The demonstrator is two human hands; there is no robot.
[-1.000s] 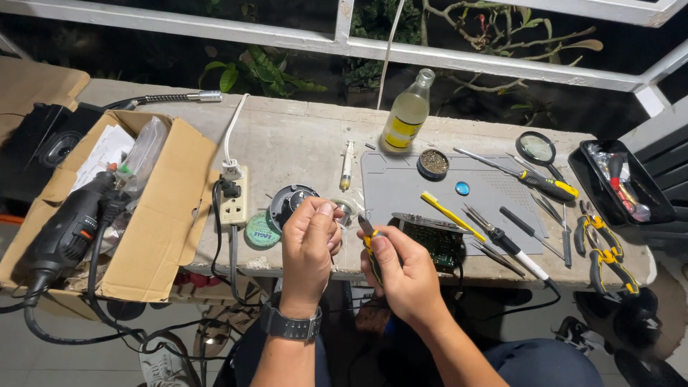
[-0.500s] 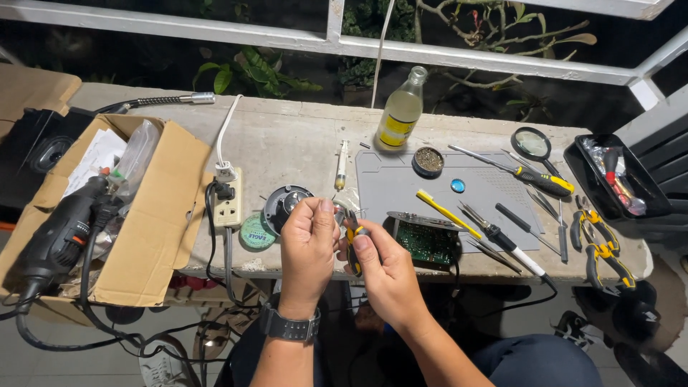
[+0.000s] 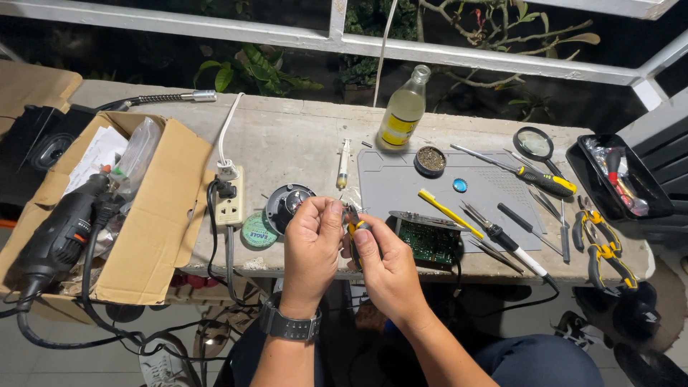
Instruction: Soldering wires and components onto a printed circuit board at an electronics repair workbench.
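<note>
Rough grey concrete forms the bench point(image 3: 301, 136), a long slab set before a white railing with dark foliage behind. On its left end sits an open cardboard box point(image 3: 154, 215), its flaps creased, with a black rotary tool point(image 3: 61, 236) lying across it beside crumpled clear plastic and paper. A smooth grey rubber mat point(image 3: 401, 190) covers the middle right, and a glass bottle point(image 3: 403, 111) of pale yellow liquid stands upright behind it. A green circuit board point(image 3: 428, 240) lies at the mat's front edge, near a soldering iron point(image 3: 505, 240) with a black grip and a thin yellow-handled tool point(image 3: 448, 211). A cream power strip point(image 3: 229, 201) lies left of a round green tin point(image 3: 258, 231) and a dark round part point(image 3: 289, 203). Yellow-handled pliers point(image 3: 605, 251) rest at the far right, below a black plastic tray point(image 3: 616, 179).

Over the bench's front edge, the left hand point(image 3: 309, 251), a dark watch on its wrist, has its fingers pinched together on something too small to make out. The right hand point(image 3: 387, 269) has its fingers clamped on small yellow-handled cutters point(image 3: 354, 228), just beside the left fingertips.
</note>
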